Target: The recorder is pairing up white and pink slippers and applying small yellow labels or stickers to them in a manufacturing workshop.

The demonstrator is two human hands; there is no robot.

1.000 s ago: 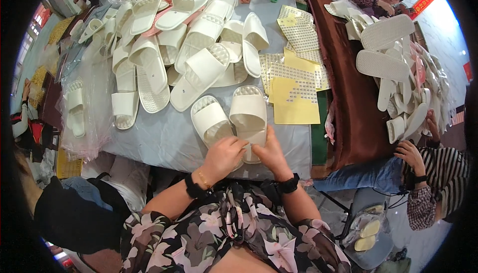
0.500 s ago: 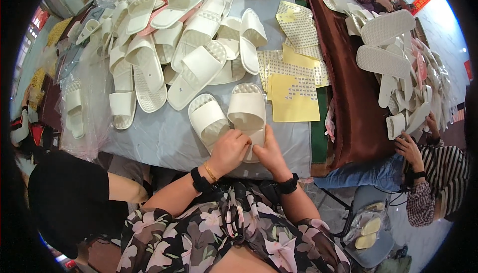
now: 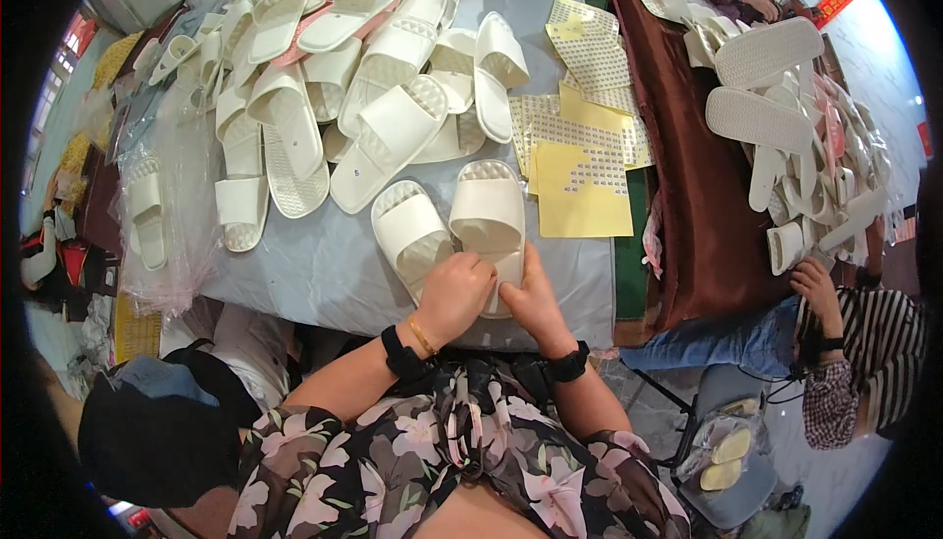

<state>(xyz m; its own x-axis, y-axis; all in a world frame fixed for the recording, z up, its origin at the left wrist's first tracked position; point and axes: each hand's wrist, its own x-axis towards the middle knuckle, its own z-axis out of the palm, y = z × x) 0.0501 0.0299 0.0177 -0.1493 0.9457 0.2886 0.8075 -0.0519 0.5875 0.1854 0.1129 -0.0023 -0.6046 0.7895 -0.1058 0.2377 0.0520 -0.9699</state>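
Note:
A pair of white slide slippers lies before me at the table's near edge. My right hand (image 3: 535,301) grips the right slipper (image 3: 488,195) by its heel, thumb on top and the other fingers along the outer side. Over the inner edge of that heel, my left hand (image 3: 458,293) is closed with its fingers curled down; their tips are hidden, and I cannot see whether they pinch anything. The left slipper (image 3: 411,225) is partly covered by this hand and angles away to the left.
Beyond the pair spreads a pile of white slippers (image 3: 393,136). Yellow sticker sheets (image 3: 584,205) lie to the right, beside a brown cloth-covered surface (image 3: 678,205). More slippers (image 3: 761,116) are heaped there, near a co-worker's hand (image 3: 813,283). Another person in a black cap (image 3: 167,436) is close at my left.
My left fingers have curled further down over the slipper's heel. At my left, the person in the black cap has shifted, and the right-hand co-worker's hands have moved slightly.

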